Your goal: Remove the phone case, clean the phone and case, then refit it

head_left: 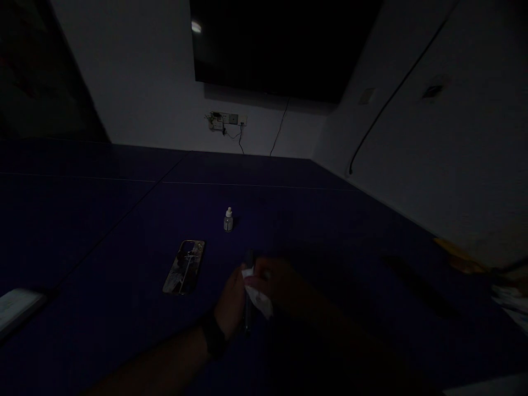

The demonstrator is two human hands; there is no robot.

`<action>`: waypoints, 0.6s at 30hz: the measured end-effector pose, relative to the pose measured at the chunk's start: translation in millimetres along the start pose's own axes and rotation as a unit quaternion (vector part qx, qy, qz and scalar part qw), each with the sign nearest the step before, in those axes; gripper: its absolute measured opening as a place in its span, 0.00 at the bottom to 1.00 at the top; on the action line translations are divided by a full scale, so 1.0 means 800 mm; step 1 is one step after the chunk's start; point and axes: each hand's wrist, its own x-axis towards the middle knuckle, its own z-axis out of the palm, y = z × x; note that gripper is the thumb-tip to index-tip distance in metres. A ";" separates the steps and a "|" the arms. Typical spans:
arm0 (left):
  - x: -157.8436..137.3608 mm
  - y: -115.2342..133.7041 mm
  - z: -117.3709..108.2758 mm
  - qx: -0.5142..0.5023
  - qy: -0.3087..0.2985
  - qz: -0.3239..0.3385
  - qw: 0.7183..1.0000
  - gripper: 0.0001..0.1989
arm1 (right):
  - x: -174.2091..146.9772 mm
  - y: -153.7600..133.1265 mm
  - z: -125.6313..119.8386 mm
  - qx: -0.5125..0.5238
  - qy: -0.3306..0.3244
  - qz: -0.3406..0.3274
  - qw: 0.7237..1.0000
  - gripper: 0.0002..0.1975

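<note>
In the dim head view, my left hand, with a dark band on its wrist, grips a dark, slim phone turned edge-on towards me. A white tissue is pinched in my right hand and lies against the phone's side. Much of the phone is covered by my hands and the tissue. To the left, a phone case with a dark picture and a camera cut-out lies flat. Beyond it a small dropper bottle with a white cap stands upright.
The surface is a dark blue tabletop with seams. A white box-like object sits at the left edge. On the right are a long dark object and something yellow. Wall sockets with cables sit below a large screen.
</note>
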 end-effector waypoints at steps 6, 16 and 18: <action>-0.003 0.006 0.004 -0.001 0.000 0.010 1.000 0.29 | -0.009 -0.006 -0.001 0.003 -0.003 0.007 1.000 0.11; -0.004 0.009 0.006 -0.032 -0.020 -0.020 0.999 0.32 | 0.020 -0.011 -0.007 -0.041 0.060 -0.004 0.997 0.13; -0.004 0.009 0.005 -0.053 -0.017 -0.037 0.998 0.32 | -0.001 -0.006 0.006 -0.017 0.017 -0.004 1.000 0.11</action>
